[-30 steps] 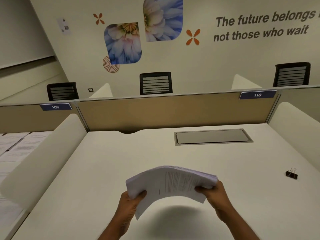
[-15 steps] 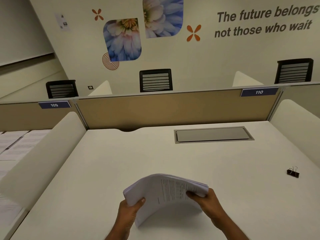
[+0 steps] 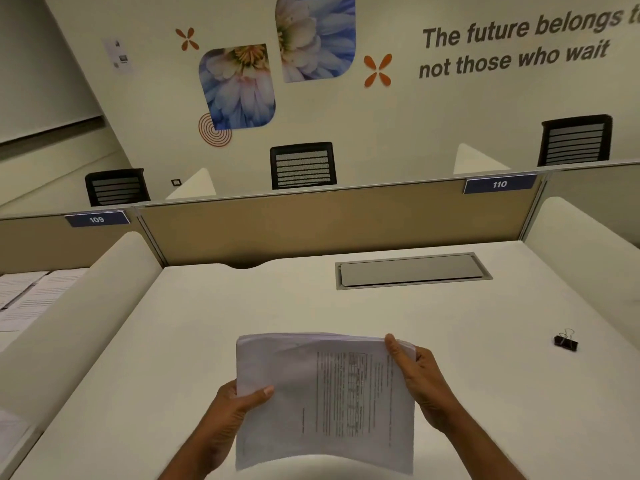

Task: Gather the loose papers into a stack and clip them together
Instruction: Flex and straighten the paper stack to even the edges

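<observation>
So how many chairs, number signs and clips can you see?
Black chairs: 3
Blue number signs: 2
Binder clip: 1
Total: 6

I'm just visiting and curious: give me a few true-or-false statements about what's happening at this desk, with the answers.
1. Both hands hold the paper stack. True: the left hand and the right hand each grip a side.
2. The binder clip is clamped on the papers. False: it lies on the desk, to the right, apart from them.
3. The top sheet carries printed text. True.
4. The partition sign to the right reads 210. False: it reads 110.
</observation>
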The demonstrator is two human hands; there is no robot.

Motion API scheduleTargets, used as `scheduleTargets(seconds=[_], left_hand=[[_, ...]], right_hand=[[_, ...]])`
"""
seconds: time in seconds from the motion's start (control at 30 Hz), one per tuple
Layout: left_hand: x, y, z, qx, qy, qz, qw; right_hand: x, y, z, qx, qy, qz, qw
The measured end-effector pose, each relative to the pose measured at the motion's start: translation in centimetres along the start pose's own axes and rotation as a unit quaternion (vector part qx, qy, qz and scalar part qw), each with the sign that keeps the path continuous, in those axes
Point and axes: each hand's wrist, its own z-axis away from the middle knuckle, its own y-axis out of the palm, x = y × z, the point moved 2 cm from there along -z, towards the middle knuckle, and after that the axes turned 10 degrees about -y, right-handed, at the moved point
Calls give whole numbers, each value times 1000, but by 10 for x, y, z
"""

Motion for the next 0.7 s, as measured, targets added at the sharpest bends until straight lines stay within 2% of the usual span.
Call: scheduleTargets(seconds=[0.23,0.47,0.7], left_hand=[[-8,23,7,50,-51,14,997],[6,27,-13,75,-150,47,985],[20,18,-34,145,-265,102,948]], right_hand=[[14,-31,0,-10,71,-59,996],[-4,-41,24,57,188,-140,970],[-15,-34,29,18,241,-147,959]])
